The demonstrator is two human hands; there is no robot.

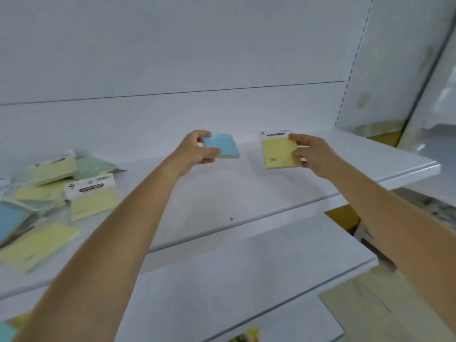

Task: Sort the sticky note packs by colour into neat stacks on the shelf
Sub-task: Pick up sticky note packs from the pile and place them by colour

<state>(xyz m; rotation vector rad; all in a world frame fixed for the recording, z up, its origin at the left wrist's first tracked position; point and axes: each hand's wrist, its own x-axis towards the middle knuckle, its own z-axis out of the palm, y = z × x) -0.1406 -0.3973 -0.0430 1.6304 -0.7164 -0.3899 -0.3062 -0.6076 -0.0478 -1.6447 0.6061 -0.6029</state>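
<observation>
This looks like a shop: tiered white metal shelves (pixel 222 193) stand against a plain white back panel (pixel 172 58) and hang on a slotted upright (pixel 350 58) typical of store racking. The sticky note packs (pixel 49 193) are in retail wrappers with printed header cards (pixel 90 186).

Blue pack (pixel 223 147), yellow pack (pixel 278 153), jumbled pile (pixel 53 191)

The shelf (pixel 246 193) and the back panel (pixel 172 58) behind it look like smooth painted metal, white and matt. The blue pack (pixel 223 146) and the yellow pack (pixel 277 154) are paper with flat matt faces, the yellow one topped by a white card header (pixel 274 134). The heap of packs (pixel 49 188) at the left shows the sheen of clear plastic wrap.
</observation>
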